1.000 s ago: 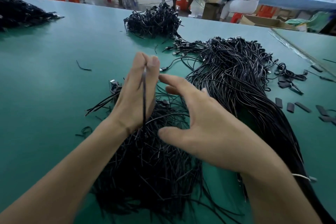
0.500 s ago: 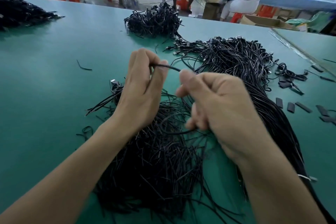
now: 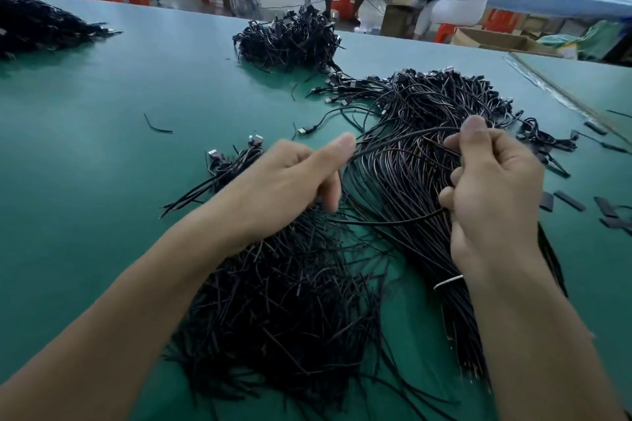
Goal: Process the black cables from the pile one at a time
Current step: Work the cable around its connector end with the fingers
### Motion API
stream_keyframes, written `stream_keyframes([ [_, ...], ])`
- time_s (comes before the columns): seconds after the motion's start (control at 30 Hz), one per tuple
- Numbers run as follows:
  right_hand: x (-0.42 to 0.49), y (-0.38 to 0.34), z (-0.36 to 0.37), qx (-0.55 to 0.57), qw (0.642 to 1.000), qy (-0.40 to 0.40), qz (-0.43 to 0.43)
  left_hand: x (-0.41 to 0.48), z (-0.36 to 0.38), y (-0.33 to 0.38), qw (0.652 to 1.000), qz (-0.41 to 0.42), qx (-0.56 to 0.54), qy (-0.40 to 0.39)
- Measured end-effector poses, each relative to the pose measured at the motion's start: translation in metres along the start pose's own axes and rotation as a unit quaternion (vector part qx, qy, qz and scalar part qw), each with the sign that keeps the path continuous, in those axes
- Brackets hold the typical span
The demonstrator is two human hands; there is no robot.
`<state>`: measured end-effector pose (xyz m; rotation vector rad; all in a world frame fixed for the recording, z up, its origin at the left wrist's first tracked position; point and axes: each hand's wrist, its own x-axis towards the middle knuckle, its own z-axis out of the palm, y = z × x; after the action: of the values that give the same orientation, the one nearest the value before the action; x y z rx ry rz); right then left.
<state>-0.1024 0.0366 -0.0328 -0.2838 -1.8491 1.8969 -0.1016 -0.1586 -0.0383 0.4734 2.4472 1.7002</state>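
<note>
Both hands (image 3: 393, 188) pinch one cable (image 3: 403, 138) stretched between.

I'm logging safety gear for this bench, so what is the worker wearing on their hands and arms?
Nothing visible: the left hand and right hand are ungloved, with no rings, watch or bracelet showing. Both forearms are uncovered; no sleeve is in view. The white band beside the right wrist looks like a tie on the cable bundle.

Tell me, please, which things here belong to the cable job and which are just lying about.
In the job: left hand, right hand, held cable between them, banded bundle, loose pile.
Lying about: far heap, cut scrap, black sleeves, fan.
</note>
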Motion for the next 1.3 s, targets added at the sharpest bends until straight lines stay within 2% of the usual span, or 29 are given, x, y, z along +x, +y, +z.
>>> stream_keyframes([
  [0.07,0.003,0.009,0.0,-0.031,0.999,0.004,-0.016,-0.003,-0.001,0.001,0.989,-0.075,-0.036,-0.126],
  [0.13,0.006,0.018,0.001,-0.094,0.994,-0.024,-0.045,-0.006,-0.001,0.004,0.957,-0.065,-0.134,-0.247],
  [0.2,0.006,0.026,0.002,-0.171,0.98,-0.081,-0.069,-0.008,-0.003,0.01,0.913,-0.034,-0.259,-0.314],
  [0.23,0.004,0.03,0.004,-0.202,0.97,-0.112,-0.073,-0.008,-0.004,0.013,0.897,-0.022,-0.309,-0.315],
  [0.33,-0.003,0.035,0.009,-0.263,0.943,-0.195,-0.057,-0.004,-0.005,0.016,0.886,0.005,-0.409,-0.217],
  [0.43,-0.012,0.032,0.013,-0.274,0.918,-0.286,-0.038,0.0,-0.005,0.013,0.869,0.017,-0.485,-0.098],
  [0.5,-0.017,0.025,0.015,-0.281,0.898,-0.338,-0.032,0.004,-0.003,0.008,0.863,0.028,-0.504,-0.023],
  [0.57,-0.02,0.016,0.016,-0.288,0.878,-0.38,-0.042,0.006,0.001,0.004,0.875,0.038,-0.48,0.045],
  [0.67,-0.025,0.001,0.015,-0.266,0.858,-0.434,-0.066,0.008,0.008,-0.003,0.927,0.074,-0.343,0.13],
  [0.73,-0.026,-0.006,0.013,-0.256,0.853,-0.445,-0.091,0.008,0.013,-0.007,0.967,0.108,-0.14,0.184],
  [0.8,-0.027,-0.01,0.012,-0.24,0.855,-0.446,-0.114,0.007,0.015,-0.01,0.972,0.121,0.022,0.2],
  [0.83,-0.027,-0.011,0.011,-0.229,0.859,-0.442,-0.124,0.007,0.016,-0.01,0.976,0.116,0.033,0.183],
  [0.93,-0.024,-0.013,0.01,-0.174,0.893,-0.388,-0.148,0.003,0.014,-0.003,0.993,0.07,-0.051,0.083],
  [1.1,-0.019,-0.011,0.007,-0.089,0.927,-0.323,-0.167,-0.003,0.014,0.006,0.991,-0.004,-0.124,-0.043],
  [1.17,-0.02,-0.009,0.009,-0.068,0.939,-0.29,-0.172,-0.005,0.009,0.009,0.965,-0.064,-0.215,-0.135],
  [1.23,-0.019,-0.006,0.01,-0.051,0.953,-0.25,-0.162,-0.005,0.004,0.013,0.918,-0.09,-0.316,-0.221],
  [1.3,-0.019,-0.003,0.011,-0.041,0.959,-0.247,-0.135,-0.005,0.001,0.016,0.881,-0.072,-0.404,-0.238],
])
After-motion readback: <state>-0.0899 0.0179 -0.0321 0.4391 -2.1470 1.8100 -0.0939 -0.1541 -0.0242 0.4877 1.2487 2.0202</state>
